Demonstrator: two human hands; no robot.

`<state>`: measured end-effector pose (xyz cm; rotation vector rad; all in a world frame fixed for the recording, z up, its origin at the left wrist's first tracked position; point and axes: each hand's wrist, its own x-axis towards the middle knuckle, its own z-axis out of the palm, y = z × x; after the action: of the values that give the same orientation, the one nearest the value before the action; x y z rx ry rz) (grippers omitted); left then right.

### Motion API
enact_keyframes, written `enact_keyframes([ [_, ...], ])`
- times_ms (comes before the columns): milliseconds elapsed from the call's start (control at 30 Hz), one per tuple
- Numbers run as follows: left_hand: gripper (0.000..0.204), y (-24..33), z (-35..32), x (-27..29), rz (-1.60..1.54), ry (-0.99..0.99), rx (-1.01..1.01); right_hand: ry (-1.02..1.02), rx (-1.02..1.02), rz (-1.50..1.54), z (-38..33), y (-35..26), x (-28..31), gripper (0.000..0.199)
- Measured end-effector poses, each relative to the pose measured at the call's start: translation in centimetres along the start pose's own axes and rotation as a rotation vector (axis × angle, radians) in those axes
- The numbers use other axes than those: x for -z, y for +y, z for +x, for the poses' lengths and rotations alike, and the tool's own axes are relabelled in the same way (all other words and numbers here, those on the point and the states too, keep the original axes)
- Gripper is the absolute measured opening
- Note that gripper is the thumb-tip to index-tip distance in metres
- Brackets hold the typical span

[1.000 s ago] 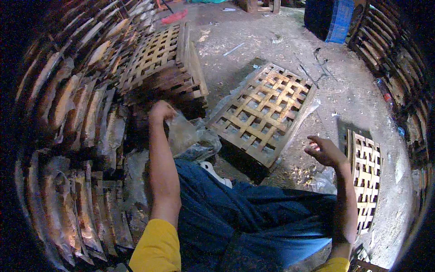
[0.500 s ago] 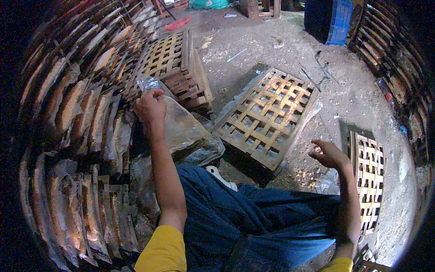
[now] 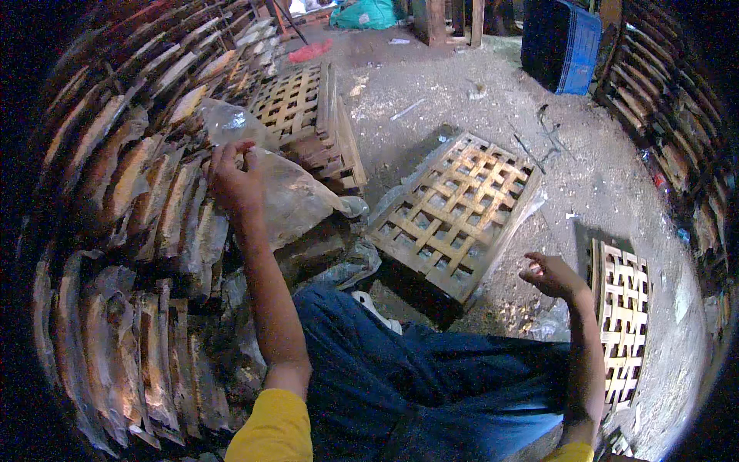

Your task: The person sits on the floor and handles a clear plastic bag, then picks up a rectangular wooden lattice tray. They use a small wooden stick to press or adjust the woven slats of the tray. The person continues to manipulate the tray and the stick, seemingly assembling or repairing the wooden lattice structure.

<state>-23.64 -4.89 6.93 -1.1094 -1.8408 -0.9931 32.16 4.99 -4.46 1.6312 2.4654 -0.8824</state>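
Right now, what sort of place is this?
Probably a small workshop or storeroom: layered stacks rise along the left, a woven lattice panel lies above a debris-strewn floor, and a blue crate stands farther back.

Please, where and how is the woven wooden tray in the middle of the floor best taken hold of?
Probably by both long side rims, one hand on each, coming from the near short end. The woven wooden tray lies flat with that end toward the person, and its plain rims look easier to grip than the thin crossed strips.
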Motion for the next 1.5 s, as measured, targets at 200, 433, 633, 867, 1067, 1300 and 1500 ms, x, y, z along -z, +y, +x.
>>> enact_keyframes([
  [200, 0.016, 5.8, 1.9, 0.6, -0.335, -0.077, -0.131, 0.029, 0.045, -0.004, 0.4, 1.4, -0.1, 0.064],
  [433, 0.015, 20.3, 1.6, -1.1, -1.049, -0.349, -0.334, 0.201, 0.074, 0.094, 1.6, 4.4, 0.9, 0.058],
  [633, 0.014, 30.9, -0.9, -2.2, -1.509, -0.470, -0.520, 0.563, 0.054, 0.644, 1.1, 4.4, 2.9, 0.056],
  [867, 0.016, 35.0, -7.3, -3.3, -1.467, -0.457, -0.508, 0.963, 0.342, 0.623, -2.9, 2.5, 5.3, 0.060],
  [1067, 0.017, 34.8, -13.0, -3.2, -1.243, -0.357, -0.304, 0.770, 0.313, 0.000, -3.5, -2.4, 4.1, 0.049],
  [1300, 0.014, 31.7, -10.9, -3.1, -0.937, -0.252, -0.420, 0.774, 0.267, 0.086, -2.5, 2.4, 5.2, 0.025],
  [1500, 0.020, 30.6, -7.9, -3.2, -0.781, -0.159, -0.536, 0.762, 0.235, 0.122, -2.5, 4.0, 5.3, 0.023],
])
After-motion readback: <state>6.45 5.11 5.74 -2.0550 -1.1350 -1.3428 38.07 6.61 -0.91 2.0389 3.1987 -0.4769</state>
